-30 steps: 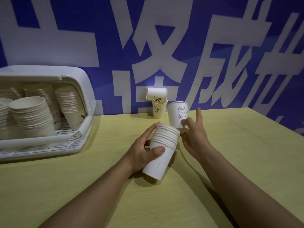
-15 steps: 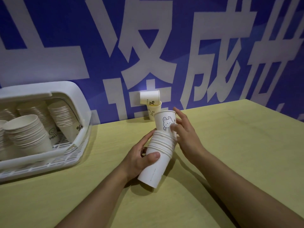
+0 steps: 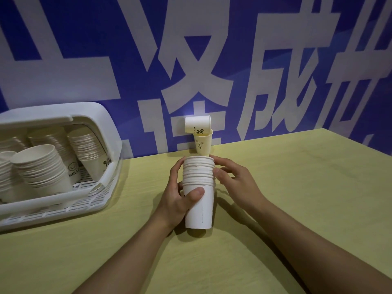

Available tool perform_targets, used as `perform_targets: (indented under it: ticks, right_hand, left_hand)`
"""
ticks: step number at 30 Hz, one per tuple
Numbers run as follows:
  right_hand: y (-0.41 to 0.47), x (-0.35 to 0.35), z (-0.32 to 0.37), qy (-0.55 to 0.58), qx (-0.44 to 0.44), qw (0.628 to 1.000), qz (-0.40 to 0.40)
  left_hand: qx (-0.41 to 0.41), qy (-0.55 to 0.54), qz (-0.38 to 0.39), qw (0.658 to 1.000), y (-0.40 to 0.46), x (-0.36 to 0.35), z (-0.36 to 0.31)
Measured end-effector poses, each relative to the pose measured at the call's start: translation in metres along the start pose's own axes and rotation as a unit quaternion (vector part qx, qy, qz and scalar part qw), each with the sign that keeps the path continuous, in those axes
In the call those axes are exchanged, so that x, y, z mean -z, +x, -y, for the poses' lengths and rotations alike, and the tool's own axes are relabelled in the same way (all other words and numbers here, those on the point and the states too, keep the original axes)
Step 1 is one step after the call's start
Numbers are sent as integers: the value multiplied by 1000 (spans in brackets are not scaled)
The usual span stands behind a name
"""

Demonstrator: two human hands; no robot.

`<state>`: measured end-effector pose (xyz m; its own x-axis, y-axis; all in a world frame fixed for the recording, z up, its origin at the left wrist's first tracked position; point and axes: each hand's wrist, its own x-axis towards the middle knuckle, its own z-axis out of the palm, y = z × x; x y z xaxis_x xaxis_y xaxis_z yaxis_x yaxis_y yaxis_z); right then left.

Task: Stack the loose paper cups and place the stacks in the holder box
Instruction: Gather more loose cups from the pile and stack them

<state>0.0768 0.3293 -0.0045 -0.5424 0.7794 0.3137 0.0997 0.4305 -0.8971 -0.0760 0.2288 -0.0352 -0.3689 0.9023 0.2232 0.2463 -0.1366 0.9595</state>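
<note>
Gripping the stack (image 3: 198, 194) low with my left hand (image 3: 177, 200), I steady its rims with the loosely curled fingers of my right hand (image 3: 237, 183), mid-worktop (image 3: 297, 198). Two cups (image 3: 201, 134) wait at the far edge; box (image 3: 101, 128) at left.

We grip the stack of paper cups (image 3: 198, 192) upright with our left hand (image 3: 177, 200) while our right hand's (image 3: 237, 181) fingertips touch its rims, the holder box (image 3: 106, 128) at our left.
</note>
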Motion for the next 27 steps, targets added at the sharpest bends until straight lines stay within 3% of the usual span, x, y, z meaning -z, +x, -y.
perform_targets:
  ticks: [6, 9, 12, 20, 27]
  right_hand:
    - [16, -1, 3, -27, 27, 999, -5]
    - [56, -3, 4, -135, 75, 987, -51]
    - [103, -7, 2, -265, 101, 958, -49]
    - [186, -13, -3, -432, 88, 897, -38]
    - [207, -15, -4, -534, 132, 834, -38]
  left_hand:
    - [-25, 2, -63, 998, -1, -2, 0]
    - [-43, -2, -147, 988, 1, -2, -4]
    - [-47, -12, -197, 979, 2, 0, -5]
    - [-35, 29, -182, 982, 6, -1, -4]
    - [-30, 44, -165, 985, 6, -2, -4]
